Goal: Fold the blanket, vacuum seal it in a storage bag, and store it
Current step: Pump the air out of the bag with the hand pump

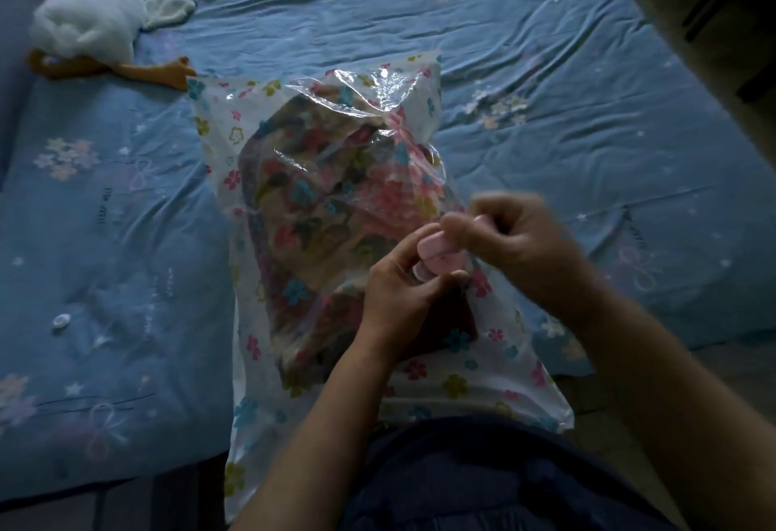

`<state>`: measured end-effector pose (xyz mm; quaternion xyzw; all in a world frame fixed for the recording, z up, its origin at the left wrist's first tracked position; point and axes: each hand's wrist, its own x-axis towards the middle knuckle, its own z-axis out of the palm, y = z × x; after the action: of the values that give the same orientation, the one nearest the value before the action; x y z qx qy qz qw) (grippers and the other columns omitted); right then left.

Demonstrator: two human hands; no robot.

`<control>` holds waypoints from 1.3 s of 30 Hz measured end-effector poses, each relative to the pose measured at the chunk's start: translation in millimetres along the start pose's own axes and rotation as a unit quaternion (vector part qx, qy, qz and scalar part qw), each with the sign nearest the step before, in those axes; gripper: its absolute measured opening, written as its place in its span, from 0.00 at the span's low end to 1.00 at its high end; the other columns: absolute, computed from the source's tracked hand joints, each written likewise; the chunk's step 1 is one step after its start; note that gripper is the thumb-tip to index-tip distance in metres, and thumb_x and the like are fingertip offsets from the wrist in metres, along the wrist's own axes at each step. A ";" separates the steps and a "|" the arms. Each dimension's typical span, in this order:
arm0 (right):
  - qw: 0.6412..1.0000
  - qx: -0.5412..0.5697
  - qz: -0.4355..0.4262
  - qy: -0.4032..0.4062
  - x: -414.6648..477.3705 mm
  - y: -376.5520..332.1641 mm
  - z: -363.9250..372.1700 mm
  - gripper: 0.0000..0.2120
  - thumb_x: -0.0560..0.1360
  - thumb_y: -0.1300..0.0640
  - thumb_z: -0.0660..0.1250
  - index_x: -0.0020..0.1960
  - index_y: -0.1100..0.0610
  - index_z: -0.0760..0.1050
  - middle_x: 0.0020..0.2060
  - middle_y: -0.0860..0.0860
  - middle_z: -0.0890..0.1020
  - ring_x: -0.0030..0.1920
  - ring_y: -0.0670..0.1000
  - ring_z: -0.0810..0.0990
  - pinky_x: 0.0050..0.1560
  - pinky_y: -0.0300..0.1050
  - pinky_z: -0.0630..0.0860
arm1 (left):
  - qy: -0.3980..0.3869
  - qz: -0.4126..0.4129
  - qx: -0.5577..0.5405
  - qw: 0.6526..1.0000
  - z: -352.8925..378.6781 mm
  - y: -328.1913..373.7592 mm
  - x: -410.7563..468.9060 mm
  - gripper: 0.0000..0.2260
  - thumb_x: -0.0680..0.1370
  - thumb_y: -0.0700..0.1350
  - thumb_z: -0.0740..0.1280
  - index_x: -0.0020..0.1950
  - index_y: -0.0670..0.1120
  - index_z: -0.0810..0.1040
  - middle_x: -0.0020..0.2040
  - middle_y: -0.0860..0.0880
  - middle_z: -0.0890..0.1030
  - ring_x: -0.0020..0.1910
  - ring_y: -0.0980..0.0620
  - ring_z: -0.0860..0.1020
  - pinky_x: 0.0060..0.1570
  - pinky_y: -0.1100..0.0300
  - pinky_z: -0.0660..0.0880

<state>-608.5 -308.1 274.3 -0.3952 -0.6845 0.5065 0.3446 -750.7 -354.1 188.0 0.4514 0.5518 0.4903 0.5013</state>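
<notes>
Plastic printed with small coloured flowers makes up the storage bag (336,202), which lies lengthwise on the blue bed sheet (546,68), its near end reaching our dark clothing (483,476) and its far end crumpled and raised. Through the clear front we see the folded blanket (310,211), patterned in tan, pink and teal, filling the middle of the bag.

Both hands are together over the bag's near right part, just above the blanket's right edge. The left hand (399,287) comes in from the near side with its fingers curled round a small pink piece (436,251), holding it just over the plastic. The right hand (520,244), blurred, comes in from the right and pinches the upper end of that same pink piece between thumb and fingers. We cannot tell whether the piece is joined to the bag.

At the far left a white plush duck (88,22) with orange feet lies on the sheet. A small white round thing (61,321) sits on the bedding at the near left, well apart from the bag.
</notes>
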 end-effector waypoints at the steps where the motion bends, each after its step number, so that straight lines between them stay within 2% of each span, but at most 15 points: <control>1: 0.999 -0.029 0.035 -0.001 -1.9 13.3 3.8 0.25 0.72 0.48 0.69 0.32 0.70 0.68 0.25 0.46 0.65 0.26 0.42 0.63 0.29 0.38 0.63 | 0.001 -0.002 -0.011 1.000 1.0 -0.1 -0.8 0.21 0.71 0.35 0.76 0.62 0.46 0.80 0.57 0.47 0.84 0.58 0.50 0.82 0.58 0.56 0.78; 3: 0.997 -0.053 0.053 0.008 -3.2 22.6 5.3 0.26 0.71 0.44 0.69 0.30 0.67 0.68 0.24 0.47 0.66 0.26 0.43 0.63 0.29 0.40 0.62 | 0.000 -0.005 -0.024 1.000 1.3 1.2 -2.3 0.21 0.71 0.34 0.76 0.61 0.46 0.80 0.57 0.46 0.84 0.58 0.49 0.82 0.58 0.55 0.78; 6: 0.999 -0.006 -0.029 0.025 -1.9 -16.4 -6.4 0.24 0.74 0.49 0.70 0.29 0.65 0.68 0.23 0.44 0.66 0.25 0.40 0.63 0.27 0.33 0.62 | 0.001 0.004 -0.005 1.000 -1.9 1.4 1.9 0.24 0.70 0.37 0.77 0.65 0.40 0.77 0.59 0.45 0.83 0.60 0.48 0.81 0.61 0.53 0.77; 10: 0.991 0.082 -0.105 0.034 -1.9 -42.7 -16.9 0.24 0.75 0.54 0.65 0.29 0.70 0.64 0.22 0.45 0.67 0.25 0.40 0.64 0.27 0.32 0.62 | 0.012 -0.009 0.000 1.000 -1.3 -2.6 2.5 0.26 0.69 0.40 0.79 0.66 0.42 0.77 0.60 0.46 0.83 0.60 0.49 0.80 0.63 0.47 0.76; 12: 0.998 0.022 -0.051 0.032 -1.7 -19.2 -6.9 0.25 0.74 0.51 0.67 0.30 0.71 0.66 0.23 0.50 0.65 0.25 0.42 0.63 0.27 0.34 0.62 | 0.016 -0.012 -0.008 1.000 1.5 -3.0 0.6 0.25 0.70 0.38 0.78 0.65 0.40 0.77 0.59 0.45 0.83 0.60 0.48 0.81 0.63 0.45 0.76; 14: 0.999 -0.035 0.025 0.031 -2.2 8.7 4.7 0.26 0.71 0.44 0.68 0.30 0.66 0.68 0.24 0.49 0.65 0.26 0.43 0.63 0.28 0.39 0.63 | 0.008 -0.009 -0.015 1.000 2.2 -2.4 0.1 0.23 0.70 0.36 0.77 0.65 0.39 0.77 0.58 0.44 0.83 0.60 0.46 0.81 0.62 0.45 0.76; 16: 0.997 -0.053 0.039 0.042 -3.4 16.6 8.2 0.27 0.70 0.42 0.69 0.30 0.66 0.69 0.24 0.47 0.66 0.25 0.43 0.64 0.28 0.40 0.63 | 0.009 -0.007 -0.015 1.000 -0.4 -2.0 -0.6 0.23 0.70 0.36 0.77 0.64 0.39 0.78 0.59 0.44 0.83 0.60 0.47 0.80 0.63 0.45 0.76; 19: 0.997 0.015 -0.058 0.051 -2.7 -25.3 -1.7 0.27 0.74 0.47 0.69 0.31 0.70 0.70 0.23 0.49 0.66 0.25 0.42 0.63 0.27 0.34 0.62 | 0.016 -0.002 -0.003 1.000 -2.9 1.5 1.5 0.22 0.70 0.37 0.77 0.63 0.42 0.79 0.58 0.47 0.84 0.59 0.48 0.81 0.61 0.54 0.77; 22: 0.982 0.124 -0.136 0.039 -3.7 -54.0 -14.9 0.28 0.73 0.46 0.68 0.31 0.69 0.66 0.23 0.54 0.64 0.24 0.48 0.62 0.26 0.40 0.60 | 0.015 -0.008 -0.003 1.000 -0.6 0.7 0.3 0.24 0.69 0.39 0.78 0.63 0.47 0.79 0.59 0.48 0.83 0.60 0.51 0.81 0.61 0.57 0.77; 25: 0.996 0.027 -0.073 0.037 -2.7 -20.1 -7.9 0.27 0.74 0.51 0.70 0.31 0.72 0.66 0.23 0.52 0.66 0.25 0.44 0.64 0.27 0.36 0.61 | 0.017 -0.009 -0.011 1.000 2.5 -2.9 0.3 0.24 0.69 0.38 0.78 0.64 0.43 0.78 0.59 0.46 0.83 0.59 0.48 0.81 0.62 0.50 0.77; 27: 0.998 -0.062 0.013 0.022 -2.0 12.7 1.4 0.28 0.72 0.45 0.70 0.31 0.69 0.68 0.23 0.47 0.65 0.26 0.42 0.62 0.27 0.37 0.61 | 0.016 -0.006 -0.011 1.000 3.9 -3.3 -0.5 0.22 0.69 0.36 0.77 0.62 0.46 0.80 0.57 0.46 0.84 0.59 0.49 0.81 0.60 0.53 0.77; 29: 0.993 -0.104 0.045 0.022 -2.2 26.2 4.2 0.27 0.70 0.41 0.70 0.28 0.63 0.68 0.23 0.44 0.64 0.25 0.42 0.61 0.27 0.38 0.61 | 0.019 -0.004 -0.010 1.000 2.6 -0.2 -1.8 0.22 0.69 0.34 0.77 0.61 0.50 0.79 0.57 0.47 0.84 0.59 0.51 0.81 0.59 0.58 0.77; 32: 0.999 -0.025 -0.023 0.031 -1.0 -11.5 -4.6 0.25 0.73 0.48 0.70 0.29 0.65 0.68 0.21 0.43 0.66 0.24 0.40 0.62 0.27 0.32 0.61 | 0.010 0.009 0.007 1.000 -2.4 0.9 1.9 0.23 0.70 0.37 0.77 0.63 0.41 0.79 0.58 0.46 0.83 0.59 0.50 0.81 0.59 0.55 0.77; 36: 0.984 0.146 -0.102 0.008 -3.9 -43.0 -15.7 0.27 0.73 0.48 0.69 0.30 0.70 0.65 0.24 0.42 0.68 0.25 0.41 0.65 0.28 0.32 0.63 | 0.015 -0.005 0.015 1.000 -3.7 -1.9 2.3 0.25 0.69 0.40 0.78 0.65 0.44 0.78 0.59 0.48 0.83 0.60 0.50 0.81 0.61 0.50 0.78; 39: 0.999 0.042 -0.015 0.019 -4.4 -5.5 -0.9 0.27 0.73 0.49 0.70 0.32 0.71 0.68 0.24 0.44 0.67 0.25 0.42 0.64 0.27 0.34 0.63 | 0.013 0.005 0.014 1.000 1.1 -3.7 0.6 0.22 0.70 0.36 0.77 0.63 0.43 0.79 0.57 0.48 0.84 0.58 0.50 0.82 0.60 0.51 0.78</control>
<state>-606.8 -312.6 279.5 -0.3797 -0.6617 0.5222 0.3812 -749.7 -353.9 184.2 0.4546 0.5626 0.4913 0.4853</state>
